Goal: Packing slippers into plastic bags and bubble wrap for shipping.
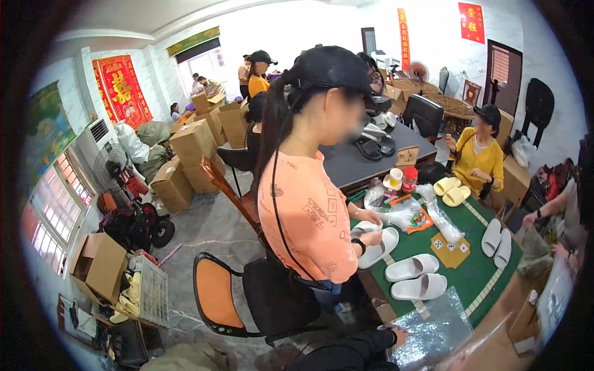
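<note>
Clear plastic bags are lying closest to the camera, crinkly and see-through, spreading over the near corner of the green table. My left hand is poking out of a black sleeve and resting right at the bags' left edge, so the plastic is lying just to the right of the fingers; only the knuckle end is showing, and I honestly can't tell whether the fingers are spread or curled. My right hand isn't showing up anywhere, so the left is the only one near the bags. Their long side is running from the table's near corner toward its middle, up to a pair of white slippers sitting side by side just beyond. A person in an orange shirt is standing at the table's left side, gripping another white slipper with both hands. Further across the green there's a second white pair near the right edge, a yellow pair at the far end, and a person in a yellow top sitting behind those.
</note>
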{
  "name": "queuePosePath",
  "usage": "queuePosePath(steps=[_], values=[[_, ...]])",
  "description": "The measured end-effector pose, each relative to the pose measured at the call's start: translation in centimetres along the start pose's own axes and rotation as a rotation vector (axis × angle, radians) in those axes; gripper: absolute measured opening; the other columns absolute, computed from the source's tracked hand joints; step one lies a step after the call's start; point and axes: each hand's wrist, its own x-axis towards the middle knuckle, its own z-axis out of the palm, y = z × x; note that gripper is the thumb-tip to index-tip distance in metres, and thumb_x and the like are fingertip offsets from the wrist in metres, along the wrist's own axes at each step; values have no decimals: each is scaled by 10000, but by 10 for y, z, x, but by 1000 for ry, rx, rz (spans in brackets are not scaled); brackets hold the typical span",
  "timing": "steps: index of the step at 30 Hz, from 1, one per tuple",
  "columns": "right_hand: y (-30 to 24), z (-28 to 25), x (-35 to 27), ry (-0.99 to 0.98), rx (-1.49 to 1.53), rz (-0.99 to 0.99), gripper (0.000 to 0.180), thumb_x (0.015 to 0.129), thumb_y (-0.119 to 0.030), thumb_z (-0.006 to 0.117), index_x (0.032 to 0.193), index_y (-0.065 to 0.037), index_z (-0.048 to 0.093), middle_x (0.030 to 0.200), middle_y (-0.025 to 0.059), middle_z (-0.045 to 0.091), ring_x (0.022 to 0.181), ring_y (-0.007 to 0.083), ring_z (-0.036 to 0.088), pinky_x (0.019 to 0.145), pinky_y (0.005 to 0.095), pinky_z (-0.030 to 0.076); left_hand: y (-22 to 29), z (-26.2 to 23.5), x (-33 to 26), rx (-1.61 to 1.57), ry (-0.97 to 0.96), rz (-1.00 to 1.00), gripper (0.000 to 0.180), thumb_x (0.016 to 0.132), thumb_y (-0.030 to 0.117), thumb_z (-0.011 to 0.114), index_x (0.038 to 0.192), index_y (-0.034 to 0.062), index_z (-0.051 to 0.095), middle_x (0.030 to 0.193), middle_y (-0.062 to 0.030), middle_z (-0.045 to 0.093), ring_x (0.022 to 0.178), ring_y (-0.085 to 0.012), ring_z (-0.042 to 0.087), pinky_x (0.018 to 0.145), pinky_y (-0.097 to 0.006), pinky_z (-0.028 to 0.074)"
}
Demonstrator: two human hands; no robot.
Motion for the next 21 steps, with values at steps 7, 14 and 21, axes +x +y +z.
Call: queuePosePath(steps=[7,14,21], values=[[-9,8,-11,-388,923,-80,424,865,-296,580,1217,-85,471,1123,57,555,1045,249,526,867,432,428,6,-17,8,-841,277,-71,570,871,545,425,1220,99,478,1155,-169,529,1056,-295,512,885,-468,393],[105,39,-7,-529,1210,369,289,873,-259,512,1051,-33,541,986,107,602,863,237,586,766,412,483,55,-94,-26,-1908,-94,319,699,886,571,408,1417,184,168,1349,-115,357,1124,-262,445,906,-398,402],[59,76,-29,-616,145,172,285,836,-188,602,991,50,581,848,92,614,687,143,564,624,288,470,32,-105,-24,-1815,321,-102,339,900,240,511,1185,61,466,948,-50,594,820,-173,596,655,-311,488]])
